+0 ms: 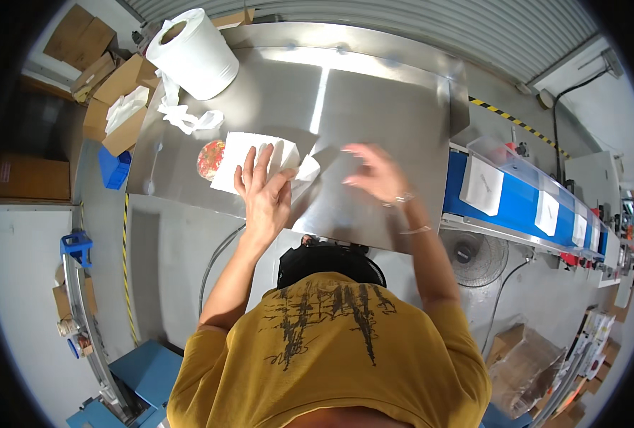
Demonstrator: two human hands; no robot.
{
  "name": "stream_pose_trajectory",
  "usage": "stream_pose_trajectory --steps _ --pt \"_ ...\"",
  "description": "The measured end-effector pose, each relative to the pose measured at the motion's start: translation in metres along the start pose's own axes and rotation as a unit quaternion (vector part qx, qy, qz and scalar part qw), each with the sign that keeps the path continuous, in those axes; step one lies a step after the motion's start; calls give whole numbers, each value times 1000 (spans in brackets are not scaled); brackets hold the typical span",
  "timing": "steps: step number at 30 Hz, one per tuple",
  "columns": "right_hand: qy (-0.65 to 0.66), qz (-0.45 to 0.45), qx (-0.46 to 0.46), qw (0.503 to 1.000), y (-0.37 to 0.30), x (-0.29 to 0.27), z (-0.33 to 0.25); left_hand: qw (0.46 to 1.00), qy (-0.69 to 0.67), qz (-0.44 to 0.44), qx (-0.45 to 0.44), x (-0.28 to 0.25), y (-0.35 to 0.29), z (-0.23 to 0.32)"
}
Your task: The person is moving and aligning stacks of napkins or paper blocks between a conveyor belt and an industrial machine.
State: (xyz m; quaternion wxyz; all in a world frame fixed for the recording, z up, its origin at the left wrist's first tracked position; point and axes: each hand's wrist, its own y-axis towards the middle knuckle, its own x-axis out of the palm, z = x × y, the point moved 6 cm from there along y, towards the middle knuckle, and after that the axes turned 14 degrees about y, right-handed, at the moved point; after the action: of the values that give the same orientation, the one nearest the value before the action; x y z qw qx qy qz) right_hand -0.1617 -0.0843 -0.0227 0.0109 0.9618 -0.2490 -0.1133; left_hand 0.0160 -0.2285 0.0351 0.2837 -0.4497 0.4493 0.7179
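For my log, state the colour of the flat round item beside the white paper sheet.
Round item: mottled red with paler patches, best in head view.

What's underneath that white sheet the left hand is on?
A round, red-patterned item peeks out at the left edge of the white sheet. The left hand and sheet hide anything else there.

The left grip point(267, 189) lay spread on white paper point(242, 150), which partly covered a round, red-patterned piece point(209, 159) on the metal counter point(274, 89). The right grip point(380, 175) hovered nearby, fingers apart. A large white roll point(201, 60) stood beyond.
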Motion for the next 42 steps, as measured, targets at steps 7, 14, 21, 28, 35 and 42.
stream_pose_trajectory --steps 7,14,21,28,35,42 --pt "-18 -25 -94 995 26 36 23 998 38 22 -46 0 9 -10" --pt "100 386 81 913 -114 -133 161 997 36 27 -56 0 3 -23" --pt "-454 467 169 740 -150 -207 62 997 34 58 -28 2 2 -18" --pt "-161 144 -117 969 11 -15 -12 998 13 50 -37 0 1 -21" --pt "70 9 55 996 67 44 -10 998 1 51 -40 0 3 -25" --pt "109 -44 28 993 72 60 6 998 -6 66 -13 1 -3 -23"
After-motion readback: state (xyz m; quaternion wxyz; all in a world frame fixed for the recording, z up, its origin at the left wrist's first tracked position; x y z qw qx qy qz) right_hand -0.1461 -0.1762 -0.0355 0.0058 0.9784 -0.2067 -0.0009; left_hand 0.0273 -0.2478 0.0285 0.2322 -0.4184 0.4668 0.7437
